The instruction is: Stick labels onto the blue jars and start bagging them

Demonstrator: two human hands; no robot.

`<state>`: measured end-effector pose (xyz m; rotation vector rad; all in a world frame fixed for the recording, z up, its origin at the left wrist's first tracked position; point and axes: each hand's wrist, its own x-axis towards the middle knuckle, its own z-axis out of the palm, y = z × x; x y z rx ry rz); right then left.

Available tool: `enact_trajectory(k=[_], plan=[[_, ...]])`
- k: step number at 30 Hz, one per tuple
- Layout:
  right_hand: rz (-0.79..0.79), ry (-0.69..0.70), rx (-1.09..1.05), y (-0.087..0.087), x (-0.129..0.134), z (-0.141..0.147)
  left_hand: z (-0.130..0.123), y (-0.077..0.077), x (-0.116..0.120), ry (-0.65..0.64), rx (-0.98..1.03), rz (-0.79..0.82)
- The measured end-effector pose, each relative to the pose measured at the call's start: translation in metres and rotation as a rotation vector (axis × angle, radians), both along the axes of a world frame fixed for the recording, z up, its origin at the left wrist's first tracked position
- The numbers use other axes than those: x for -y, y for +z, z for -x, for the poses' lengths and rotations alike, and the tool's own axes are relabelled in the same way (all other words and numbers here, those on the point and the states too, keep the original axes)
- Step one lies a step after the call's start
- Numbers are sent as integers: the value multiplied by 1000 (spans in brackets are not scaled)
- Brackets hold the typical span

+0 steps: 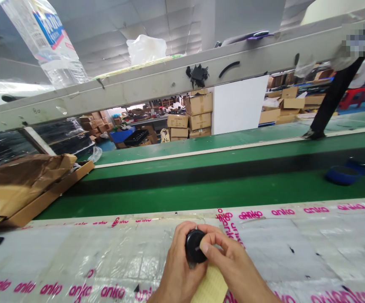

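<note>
A round black object (194,246) with a flat top is held up near the bottom centre. The fingers of my left hand (180,265) wrap round its left side. My right hand (229,259) is at its right side, with thumb and index finger pinched together over its top; whether a small piece lies between them is too small to tell. Below the hands is a yellow sheet (212,286), partly covered by them. Both hands are above a work surface (132,256) covered in clear film and tape with pink lettering.
A green belt (170,189) runs behind the work surface, with blue round items (342,174) at the right. Brown paper (21,181) lies in a cardboard tray at the left. A grey beam (157,80) crosses above, bearing a plastic bottle (48,42).
</note>
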<state>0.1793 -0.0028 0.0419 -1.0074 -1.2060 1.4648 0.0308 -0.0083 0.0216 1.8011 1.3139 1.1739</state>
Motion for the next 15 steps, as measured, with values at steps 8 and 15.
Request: enact_trajectory(k=[8, 15], plan=[[-8, -30, 23, -6, 2, 3, -2, -1, 1, 26, 3, 47], [-23, -38, 42, -7, 2, 3, -2, 0, 2, 32, 5, 45]])
